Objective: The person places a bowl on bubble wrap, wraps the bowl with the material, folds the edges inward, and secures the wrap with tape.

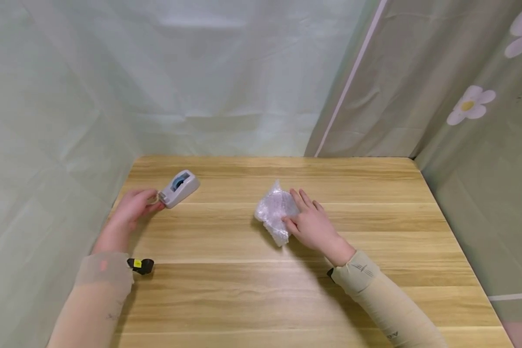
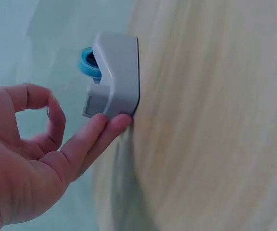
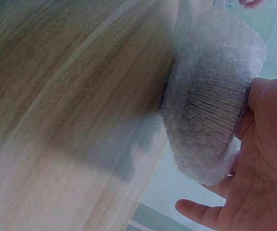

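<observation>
A grey tape dispenser with a blue tape roll stands at the table's far left. At its cutter end, my left hand pinches the end of a thin strip of tape between thumb and index finger. Two other fingers touch the dispenser's front. Near the middle of the table lies a bubble-wrapped bundle, with a ribbed round thing showing dimly through the wrap. My right hand rests on the bundle's right side, fingers spread and mostly straight, thumb on top.
The wood-grain table is bordered by pale curtains at the back and both sides. A black wrist camera with a yellow label sticks out from my left sleeve.
</observation>
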Motion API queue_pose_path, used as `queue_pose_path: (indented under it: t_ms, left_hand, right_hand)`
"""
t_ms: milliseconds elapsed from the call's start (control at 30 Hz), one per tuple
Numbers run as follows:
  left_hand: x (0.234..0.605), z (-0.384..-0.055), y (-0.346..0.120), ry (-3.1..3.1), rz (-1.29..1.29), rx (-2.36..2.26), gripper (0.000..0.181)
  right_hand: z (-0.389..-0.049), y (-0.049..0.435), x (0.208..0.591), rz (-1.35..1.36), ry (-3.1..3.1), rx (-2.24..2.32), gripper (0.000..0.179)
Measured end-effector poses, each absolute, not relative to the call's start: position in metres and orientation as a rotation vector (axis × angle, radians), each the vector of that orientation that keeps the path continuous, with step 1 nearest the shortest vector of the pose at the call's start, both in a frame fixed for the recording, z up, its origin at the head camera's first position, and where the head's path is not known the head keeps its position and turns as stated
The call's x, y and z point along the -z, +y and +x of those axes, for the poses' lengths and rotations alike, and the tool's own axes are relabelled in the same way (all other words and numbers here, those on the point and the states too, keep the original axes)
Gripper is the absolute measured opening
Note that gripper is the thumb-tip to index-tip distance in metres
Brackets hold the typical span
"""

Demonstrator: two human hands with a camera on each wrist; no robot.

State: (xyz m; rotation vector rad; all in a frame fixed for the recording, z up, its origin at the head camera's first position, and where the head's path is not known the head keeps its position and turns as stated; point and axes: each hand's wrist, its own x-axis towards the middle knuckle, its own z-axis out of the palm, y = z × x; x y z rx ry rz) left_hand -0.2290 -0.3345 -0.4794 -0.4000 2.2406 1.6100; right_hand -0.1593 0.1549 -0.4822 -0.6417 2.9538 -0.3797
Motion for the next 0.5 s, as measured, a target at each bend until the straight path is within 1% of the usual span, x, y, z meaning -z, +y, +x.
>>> queue_pose_path:
  t_ms: [133,267,367,500]
  left_hand:
    - [0.486,-0.224,-0.336,2.205,-0.471,-1.697,0.071]
    - [0.493,-0.221,-0.337,2.283,-0.496,-1.634,0.063]
    - [0.495,-0.219,-0.336,2.316,-0.515,-1.609,0.062]
    - [0.496,-0.219,-0.338,2.301,-0.530,-1.679,0.055]
  right_hand:
    - [-0.161,0.154,0.484,-0.642,2.953,0.376,0.050]
    - [-0.159,0.153,0.484,-0.640,2.952,0.383,0.048]
    - [-0.158,0.153,0.483,-0.639,2.948,0.386,0.048]
    - [-0.159,0.152,0.483,-0.644,2.954,0.399,0.048]
